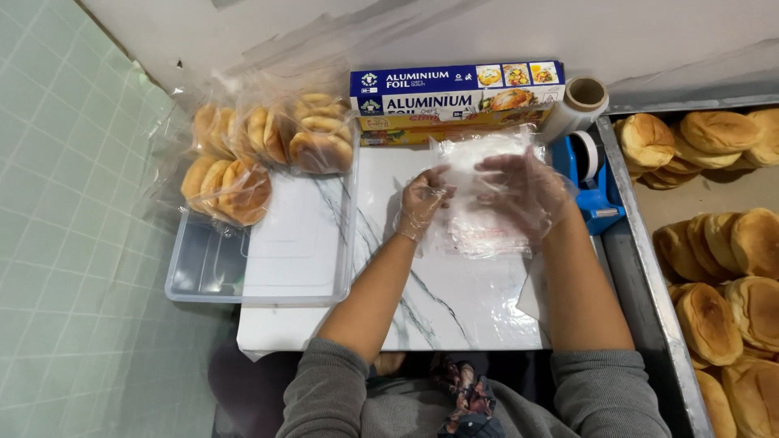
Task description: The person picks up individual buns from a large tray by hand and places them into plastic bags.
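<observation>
**Gloved hands on a stack of clear bags**

On the white marble-patterned desk [454, 300], a stack of clear plastic bags [487, 231] lies flat at the middle; both hands wear thin see-through gloves and rest on it. The left hand [423, 203] sits at the stack's left edge, its fingers [436, 182] curled in and pinching a bit of the film; the right hand [526, 188] lies over the top of the stack, fingers [492, 169] spread and pressing down, gripping nothing that I can make out. Grey sleeves reach to the forearms.

Behind the bags, against the wall, lies a long blue foil box [454, 91] on top of a yellow box [406, 128]; a roll of cling film [578, 104] leans just beside them, and a blue tape dispenser [594, 174] stands near the right hand. To the left a clear plastic tray [211, 272] carries bagged buns [268, 150] at its far end; to the right, a metal tray [649, 284] holds loose buns [722, 268], well apart from the hands.
</observation>
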